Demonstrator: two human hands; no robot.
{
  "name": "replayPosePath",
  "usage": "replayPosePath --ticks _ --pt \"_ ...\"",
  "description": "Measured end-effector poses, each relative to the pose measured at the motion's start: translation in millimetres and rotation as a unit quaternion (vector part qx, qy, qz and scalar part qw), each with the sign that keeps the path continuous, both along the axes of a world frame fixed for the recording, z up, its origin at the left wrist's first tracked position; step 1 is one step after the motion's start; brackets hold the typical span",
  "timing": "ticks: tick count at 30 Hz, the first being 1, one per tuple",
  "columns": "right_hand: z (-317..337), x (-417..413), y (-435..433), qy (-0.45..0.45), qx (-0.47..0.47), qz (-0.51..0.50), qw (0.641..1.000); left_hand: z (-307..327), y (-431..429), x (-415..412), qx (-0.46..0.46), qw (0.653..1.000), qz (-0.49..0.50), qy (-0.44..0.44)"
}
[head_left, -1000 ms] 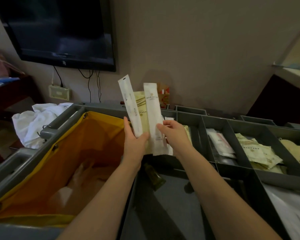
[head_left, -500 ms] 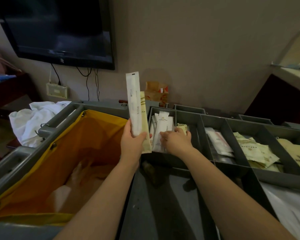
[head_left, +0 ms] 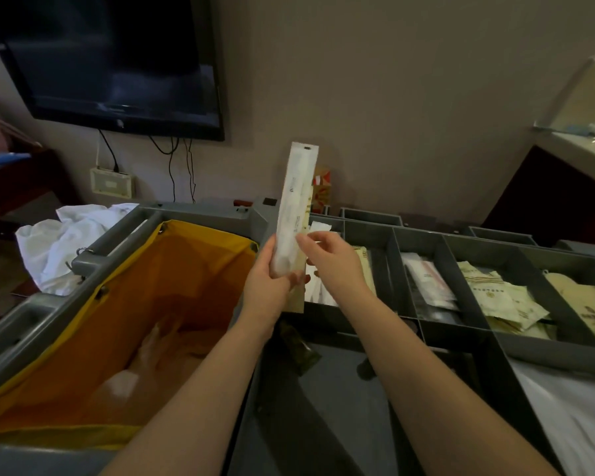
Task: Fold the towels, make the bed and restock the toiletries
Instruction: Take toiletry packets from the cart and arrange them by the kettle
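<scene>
My left hand (head_left: 272, 280) grips a long white toiletry packet (head_left: 294, 204) upright over the grey housekeeping cart, with a flat beige packet (head_left: 298, 298) held behind it. Coming in from the right, my right hand (head_left: 334, 266) has its thumb on the packets' right edge and its fingers curled behind, pinching the beige packet. Just behind the hands, several white packets (head_left: 318, 293) stand in the leftmost compartment of the grey toiletry tray (head_left: 461, 338). Crumpled white towels (head_left: 69, 242) lie at the left behind the cart.
A yellow linen bag (head_left: 145, 297) hangs open in the cart at the left. Other tray compartments hold clear-wrapped packets (head_left: 426, 283) and beige sachets (head_left: 502, 300). White linen (head_left: 571, 417) shows at the bottom right. A dark sachet (head_left: 298, 348) lies on the cart shelf. A wall television (head_left: 117, 63) hangs above.
My right hand put its white packet into the leftmost compartment, then rose back to the packets in my left hand. The left hand kept its packets and shifted slightly right.
</scene>
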State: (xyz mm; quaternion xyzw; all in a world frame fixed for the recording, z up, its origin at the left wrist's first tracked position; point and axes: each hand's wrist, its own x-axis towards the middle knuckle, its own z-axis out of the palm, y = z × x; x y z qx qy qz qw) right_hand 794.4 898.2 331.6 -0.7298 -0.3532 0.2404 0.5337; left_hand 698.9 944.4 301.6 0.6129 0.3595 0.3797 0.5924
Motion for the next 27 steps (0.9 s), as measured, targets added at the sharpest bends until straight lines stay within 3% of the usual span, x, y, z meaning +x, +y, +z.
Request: replayPosePath --ticks 8,14,18,21,25,27 --pt "-0.5 -6.1 -5.2 0.023 -0.015 -0.056 0.998 -0.4 -5.5 0.7 0.033 0.997 -0.067 0.026" --pt "3.4 12.3 -10.6 0.174 0.009 -0.046 0.984 -0.5 -2.0 -0.4 -0.022 0.995 -0.096 -0.009" --pt "0.6 34.4 -11.7 0.235 0.003 -0.092 0.968 1.8 5.0 -3.6 -0.038 0.998 -0.03 -0.026" --pt "-5.7 43.4 -8.6 0.166 -0.065 -0.096 0.979 -2.6 15.6 -9.0 -0.058 0.997 0.037 -0.046" --pt "-18.3 42.7 2.0 -0.015 -0.135 -0.059 0.989 -4.0 17.9 -11.1 -0.064 0.994 0.066 -0.055" --pt "-25.5 36.9 8.3 -0.151 -0.181 -0.03 0.971 -4.1 17.0 -10.3 -0.057 0.995 0.064 -0.053"
